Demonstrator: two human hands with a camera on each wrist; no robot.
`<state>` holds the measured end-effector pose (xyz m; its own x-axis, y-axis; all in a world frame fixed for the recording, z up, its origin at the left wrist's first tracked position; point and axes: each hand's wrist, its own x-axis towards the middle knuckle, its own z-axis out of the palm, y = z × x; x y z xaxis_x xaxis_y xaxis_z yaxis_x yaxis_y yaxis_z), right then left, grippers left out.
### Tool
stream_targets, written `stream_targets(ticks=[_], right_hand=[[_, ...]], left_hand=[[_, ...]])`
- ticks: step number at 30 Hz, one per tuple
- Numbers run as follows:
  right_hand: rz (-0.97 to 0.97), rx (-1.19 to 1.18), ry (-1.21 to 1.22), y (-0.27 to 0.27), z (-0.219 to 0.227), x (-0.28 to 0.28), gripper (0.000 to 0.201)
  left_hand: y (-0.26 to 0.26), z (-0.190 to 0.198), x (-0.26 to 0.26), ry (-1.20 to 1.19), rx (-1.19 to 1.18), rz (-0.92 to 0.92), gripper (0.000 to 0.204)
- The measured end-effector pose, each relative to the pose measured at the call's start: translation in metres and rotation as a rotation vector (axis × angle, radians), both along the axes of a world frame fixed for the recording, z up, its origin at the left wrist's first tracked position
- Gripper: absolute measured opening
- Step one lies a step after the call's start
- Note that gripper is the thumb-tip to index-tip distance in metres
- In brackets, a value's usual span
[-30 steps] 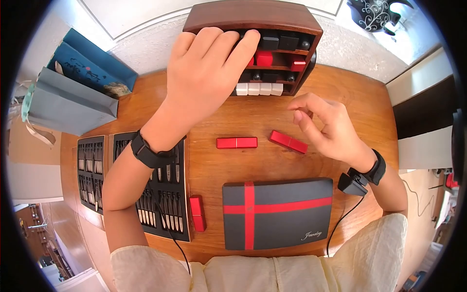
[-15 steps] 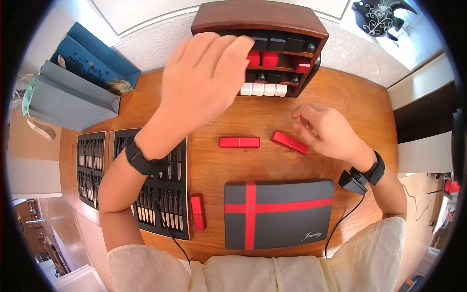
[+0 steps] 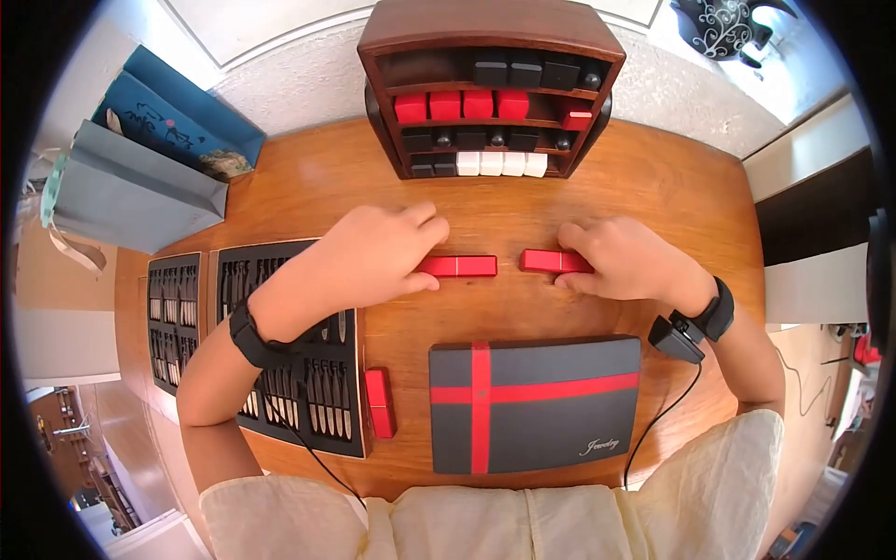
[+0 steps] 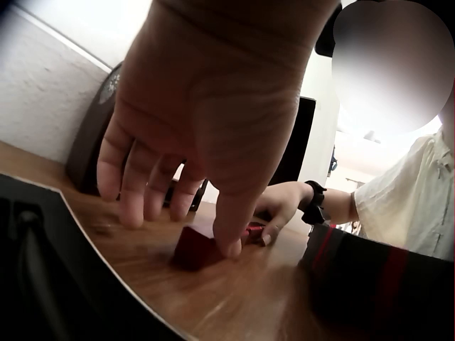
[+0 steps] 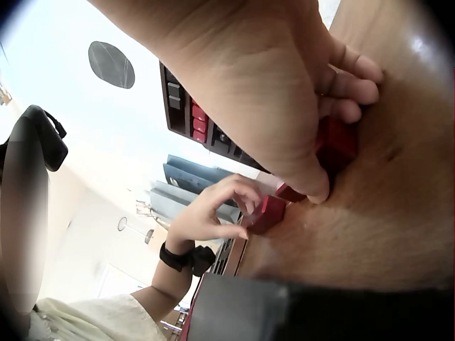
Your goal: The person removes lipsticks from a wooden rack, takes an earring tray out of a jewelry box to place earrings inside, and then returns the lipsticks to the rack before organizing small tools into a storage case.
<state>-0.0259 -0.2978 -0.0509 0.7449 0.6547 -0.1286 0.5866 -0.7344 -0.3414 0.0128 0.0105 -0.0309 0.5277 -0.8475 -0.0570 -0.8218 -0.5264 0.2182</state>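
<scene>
Two red lipstick tubes, each with a thin gold line round the middle, lie on the wooden table. My left hand (image 3: 378, 252) is at the left end of one lipstick tube (image 3: 469, 266), its thumb and fingers spread either side of it. In the left wrist view the thumb overlaps that tube (image 4: 195, 249), while the other fingers hang apart from it. With thumb and fingers my right hand (image 3: 635, 259) pinches the other lipstick tube (image 3: 539, 260), covering its right end. The right wrist view shows this tube (image 5: 337, 145) between thumb and fingers, low at the tabletop.
Behind stands a wooden shelf (image 3: 495, 28) with black, red and white square items in rows. A grey box (image 3: 551, 439) with a red band lies in front, a third red tube (image 3: 380, 403) beside it. Black cutlery-like trays (image 3: 350, 439) and paper bags (image 3: 140, 196) occupy the left.
My left hand has come down from the shelf to the left lipstick tube. My right hand has closed on the slanted lipstick tube, which now lies nearly level.
</scene>
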Motion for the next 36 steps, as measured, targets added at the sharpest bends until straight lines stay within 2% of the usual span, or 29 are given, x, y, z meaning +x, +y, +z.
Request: stream_targets(ticks=[4, 6, 7, 9, 13, 14, 19, 21, 24, 26, 27, 29, 30, 32, 36], right_hand=[[-0.011, 0.023, 0.032, -0.001, 0.003, 0.004, 0.034], [-0.135, -0.022, 0.186, 0.0, 0.011, 0.005, 0.031], [-0.137, -0.025, 0.184, 0.0, 0.014, 0.004, 0.031], [-0.189, 0.158, 0.23, 0.001, 0.017, 0.001, 0.03], [-0.181, 0.333, 0.236, 0.002, 0.023, -0.003, 0.03], [-0.151, 0.383, 0.215, 0.003, 0.025, -0.004, 0.029], [-0.072, 0.518, 0.229, 0.01, 0.037, -0.014, 0.028], [0.089, 0.641, 0.187, 0.013, 0.037, -0.017, 0.03], [0.151, 0.663, 0.237, 0.017, 0.042, -0.02, 0.033], [0.171, 0.679, 0.245, 0.018, 0.043, -0.022, 0.034], [0.165, 0.696, 0.257, 0.017, 0.043, -0.023, 0.034], [0.162, 0.71, 0.27, 0.016, 0.043, -0.024, 0.034], [0.134, 0.722, 0.278, 0.015, 0.043, -0.024, 0.034], [0.112, 0.734, 0.285, 0.013, 0.042, -0.023, 0.034], [0.097, 0.73, 0.253, 0.015, 0.038, -0.023, 0.035]], left_hand=[[-0.004, -0.01, -0.005, 0.081, 0.047, -0.006, 0.029], [-0.007, -0.013, -0.005, 0.085, 0.038, -0.009, 0.027], [-0.006, -0.015, -0.005, 0.061, 0.016, -0.029, 0.026], [-0.007, -0.016, -0.006, 0.044, -0.002, -0.046, 0.026], [-0.012, -0.005, -0.008, 0.057, -0.118, 0.063, 0.025], [-0.013, -0.001, -0.008, 0.082, -0.192, 0.106, 0.025], [-0.009, 0.005, -0.003, 0.095, -0.168, 0.116, 0.026], [-0.008, 0.002, -0.003, 0.071, -0.174, 0.096, 0.025], [-0.009, 0.0, -0.005, 0.083, -0.16, 0.096, 0.026], [-0.012, 0.005, -0.01, 0.21, -0.345, 0.176, 0.027], [-0.013, 0.009, -0.013, 0.211, -0.346, 0.178, 0.027], [-0.015, 0.02, -0.019, 0.206, -0.557, 0.176, 0.032], [-0.015, 0.024, -0.022, 0.204, -0.559, 0.18, 0.032], [-0.015, 0.032, -0.026, 0.231, -0.707, 0.143, 0.036], [-0.018, 0.046, -0.037, 0.197, -0.75, 0.12, 0.039]])
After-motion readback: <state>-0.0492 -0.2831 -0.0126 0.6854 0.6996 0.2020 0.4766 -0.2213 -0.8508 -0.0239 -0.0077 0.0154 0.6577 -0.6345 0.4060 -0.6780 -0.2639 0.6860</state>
